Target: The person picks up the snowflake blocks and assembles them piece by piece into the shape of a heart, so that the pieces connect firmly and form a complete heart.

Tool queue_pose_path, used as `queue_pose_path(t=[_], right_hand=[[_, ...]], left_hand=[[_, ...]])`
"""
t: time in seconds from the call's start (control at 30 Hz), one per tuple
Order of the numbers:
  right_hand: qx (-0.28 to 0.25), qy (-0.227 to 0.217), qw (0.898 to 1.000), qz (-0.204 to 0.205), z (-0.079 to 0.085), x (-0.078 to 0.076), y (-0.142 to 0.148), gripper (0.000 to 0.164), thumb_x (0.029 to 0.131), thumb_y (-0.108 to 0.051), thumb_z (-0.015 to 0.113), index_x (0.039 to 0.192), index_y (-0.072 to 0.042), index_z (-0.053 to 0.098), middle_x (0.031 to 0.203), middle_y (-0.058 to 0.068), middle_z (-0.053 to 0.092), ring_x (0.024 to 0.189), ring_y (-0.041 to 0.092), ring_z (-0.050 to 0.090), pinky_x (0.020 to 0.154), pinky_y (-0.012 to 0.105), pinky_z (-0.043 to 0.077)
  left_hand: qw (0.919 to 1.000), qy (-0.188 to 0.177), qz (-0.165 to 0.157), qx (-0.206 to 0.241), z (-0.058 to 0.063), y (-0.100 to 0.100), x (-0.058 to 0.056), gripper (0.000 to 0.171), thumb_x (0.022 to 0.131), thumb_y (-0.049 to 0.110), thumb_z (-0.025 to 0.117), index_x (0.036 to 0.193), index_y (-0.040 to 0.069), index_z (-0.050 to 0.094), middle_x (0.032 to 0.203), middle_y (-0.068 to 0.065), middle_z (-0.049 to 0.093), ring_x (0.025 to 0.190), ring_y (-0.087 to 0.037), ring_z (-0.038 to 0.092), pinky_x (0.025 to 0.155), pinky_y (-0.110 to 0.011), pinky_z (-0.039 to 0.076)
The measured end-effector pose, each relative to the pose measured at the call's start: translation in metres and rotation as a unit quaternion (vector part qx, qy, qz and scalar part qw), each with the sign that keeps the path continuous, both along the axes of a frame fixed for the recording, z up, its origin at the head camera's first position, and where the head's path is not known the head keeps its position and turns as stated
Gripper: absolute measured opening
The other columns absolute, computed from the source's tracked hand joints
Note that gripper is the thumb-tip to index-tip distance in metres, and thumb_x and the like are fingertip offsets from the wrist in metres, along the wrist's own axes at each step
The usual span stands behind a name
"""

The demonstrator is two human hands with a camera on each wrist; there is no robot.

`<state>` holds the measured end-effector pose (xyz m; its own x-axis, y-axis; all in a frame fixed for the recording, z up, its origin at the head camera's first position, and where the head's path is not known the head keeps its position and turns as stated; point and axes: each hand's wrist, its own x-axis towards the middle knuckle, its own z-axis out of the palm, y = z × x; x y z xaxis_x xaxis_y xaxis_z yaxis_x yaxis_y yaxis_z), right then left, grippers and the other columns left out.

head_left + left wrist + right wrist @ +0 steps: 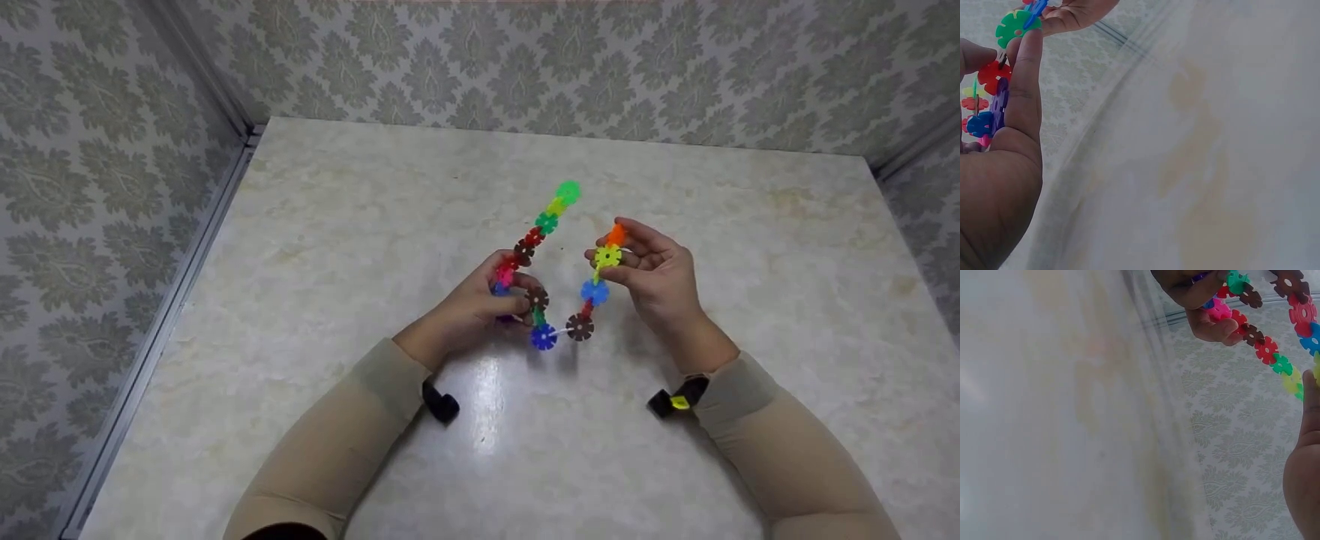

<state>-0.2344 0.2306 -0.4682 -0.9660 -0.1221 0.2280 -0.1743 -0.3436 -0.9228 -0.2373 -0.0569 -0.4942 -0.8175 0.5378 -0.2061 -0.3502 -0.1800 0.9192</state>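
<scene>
A chain of notched, flower-shaped plastic discs (pixel 580 327) in many colours hangs in a U between the two hands. My left hand (pixel 476 304) grips it partway along, thumb by a brown disc (pixel 537 299). From there one length runs up and away to a bright green end disc (pixel 568 192). My right hand (pixel 664 274) pinches the other end, around a yellow disc (pixel 608 256) and an orange disc (pixel 616 235). In the left wrist view, a purple disc (pixel 999 106) lies against the left fingers. Some discs are hidden behind the left fingers.
Beneath the hands is a pale marbled table (pixel 360 187). Patterned wallpaper (pixel 517 67) rises behind its far edge, and another papered wall (pixel 90 225) stands on the left. Black straps with small devices (pixel 441 405) are on both wrists.
</scene>
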Motion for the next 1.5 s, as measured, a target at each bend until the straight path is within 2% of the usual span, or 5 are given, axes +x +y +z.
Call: queue_pose_path(t=[0.67, 0.97, 1.17, 1.33, 1.5], right_hand=[[0.026, 0.045, 0.998, 0.043, -0.003, -0.002, 0.006, 0.059, 0.098, 0.013, 0.08, 0.148, -0.016, 0.075, 0.127, 0.004, 0.079, 0.11, 0.019, 0.085, 0.101, 0.031, 0.068], [0.06, -0.03, 0.998, 0.018, -0.003, -0.004, 0.004, 0.061, 0.108, 0.005, 0.071, 0.165, -0.008, 0.056, 0.161, -0.003, 0.059, 0.107, 0.011, 0.064, 0.097, 0.017, 0.063], [0.118, -0.086, 0.989, -0.038, -0.004, -0.006, -0.001, 0.051, 0.112, 0.001, 0.065, 0.162, 0.002, 0.055, 0.14, -0.017, 0.077, 0.126, 0.004, 0.07, 0.107, 0.018, 0.061], [0.089, -0.124, 0.987, -0.046, -0.004, -0.006, -0.001, 0.046, 0.112, -0.003, 0.068, 0.156, 0.005, 0.06, 0.128, -0.014, 0.083, 0.124, 0.005, 0.076, 0.108, 0.021, 0.063], [0.069, -0.133, 0.987, -0.049, -0.004, -0.006, -0.002, 0.041, 0.11, -0.002, 0.071, 0.15, 0.007, 0.066, 0.12, -0.008, 0.087, 0.12, 0.01, 0.08, 0.105, 0.023, 0.065]], left_hand=[[1.0, 0.0, -0.005, 0.007, 0.002, 0.0, 0.002, 0.061, 0.097, -0.011, 0.065, 0.147, 0.018, 0.046, 0.126, -0.006, 0.071, 0.084, -0.02, 0.077, 0.074, -0.033, 0.067], [0.9997, 0.026, 0.004, -0.002, 0.001, 0.004, 0.003, 0.067, 0.095, -0.013, 0.069, 0.15, 0.016, 0.042, 0.131, -0.009, 0.069, 0.089, -0.024, 0.079, 0.075, -0.034, 0.069], [0.9986, 0.045, 0.014, -0.025, 0.003, 0.009, 0.008, 0.051, 0.11, 0.006, 0.068, 0.151, 0.014, 0.04, 0.127, -0.009, 0.072, 0.091, -0.023, 0.081, 0.085, -0.04, 0.072], [0.9994, 0.017, 0.026, -0.018, 0.004, 0.014, 0.014, 0.035, 0.124, 0.035, 0.043, 0.152, 0.014, 0.042, 0.129, -0.009, 0.07, 0.091, -0.026, 0.081, 0.093, -0.048, 0.07], [0.999, 0.022, 0.03, -0.024, 0.004, 0.017, 0.015, 0.033, 0.126, 0.036, 0.034, 0.149, 0.015, 0.045, 0.133, -0.012, 0.067, 0.091, -0.028, 0.08, 0.097, -0.053, 0.071]])
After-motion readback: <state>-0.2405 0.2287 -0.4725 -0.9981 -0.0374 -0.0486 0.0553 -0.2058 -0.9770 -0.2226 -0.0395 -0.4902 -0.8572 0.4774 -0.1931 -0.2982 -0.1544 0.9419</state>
